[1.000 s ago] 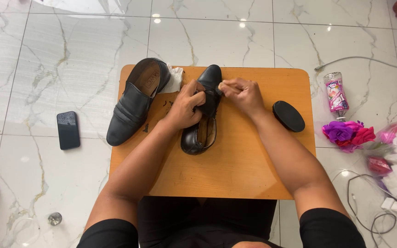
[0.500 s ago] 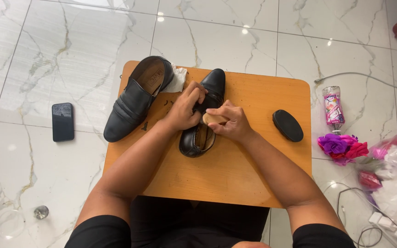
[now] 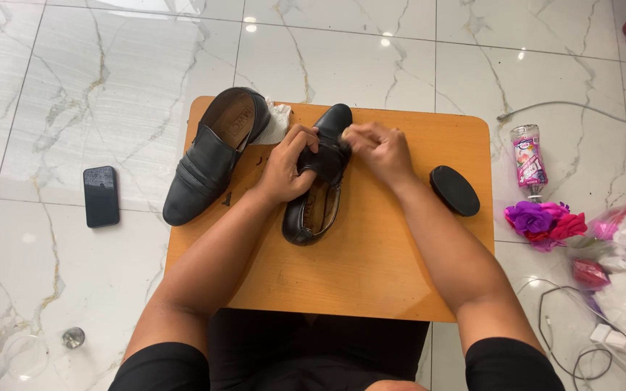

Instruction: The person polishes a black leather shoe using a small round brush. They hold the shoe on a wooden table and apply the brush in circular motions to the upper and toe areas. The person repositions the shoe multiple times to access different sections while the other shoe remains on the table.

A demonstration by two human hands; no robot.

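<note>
Dark-screened phone (image 3: 101, 196) on floor; pink-labelled bottle (image 3: 528, 159) lying right.

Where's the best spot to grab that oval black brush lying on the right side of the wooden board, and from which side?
Probably from straight above, fingers across the narrow width of the oval black brush. It lies flat on the wooden board, domed back up, its long axis slanted, both long edges clear. The right hand is nearest; the left hand holds the black shoe.
</note>
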